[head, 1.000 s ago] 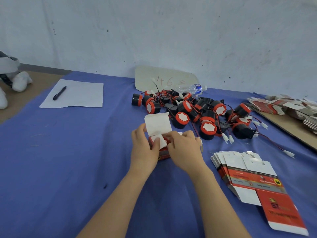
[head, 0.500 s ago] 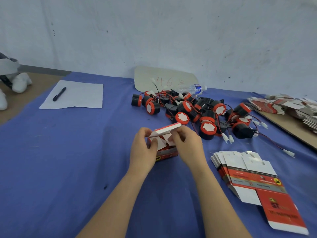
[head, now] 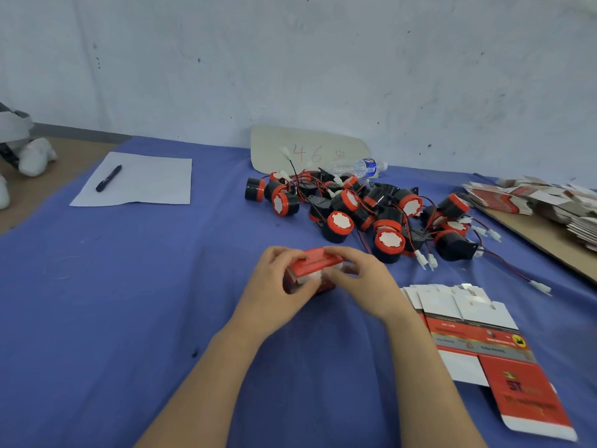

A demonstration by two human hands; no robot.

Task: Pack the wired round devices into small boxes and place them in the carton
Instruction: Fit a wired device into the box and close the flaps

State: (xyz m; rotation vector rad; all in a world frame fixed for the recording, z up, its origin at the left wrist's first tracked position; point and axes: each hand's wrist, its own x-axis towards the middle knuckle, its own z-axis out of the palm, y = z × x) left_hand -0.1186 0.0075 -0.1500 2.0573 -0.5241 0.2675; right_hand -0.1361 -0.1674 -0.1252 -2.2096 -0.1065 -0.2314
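Observation:
A small red and white box [head: 315, 265] rests on the blue cloth at the centre, its red top flap folded down. My left hand [head: 277, 286] grips its left side and my right hand [head: 361, 279] presses on its right end and flap. Behind the box lies a pile of black and red round devices [head: 365, 211] with red and black wires and white plugs. A stack of flat, unfolded red and white boxes [head: 478, 334] lies to the right of my right forearm. No carton is in view.
A white sheet [head: 139, 182] with a black pen [head: 109, 178] lies at the back left. A beige board [head: 307, 150] and a water bottle [head: 358, 168] rest by the wall. More flat boxes [head: 542, 202] are heaped on a cardboard sheet at far right.
The box's white top flap stood upright, then came down; now it is folded shut over the box with both hands pressing on it.

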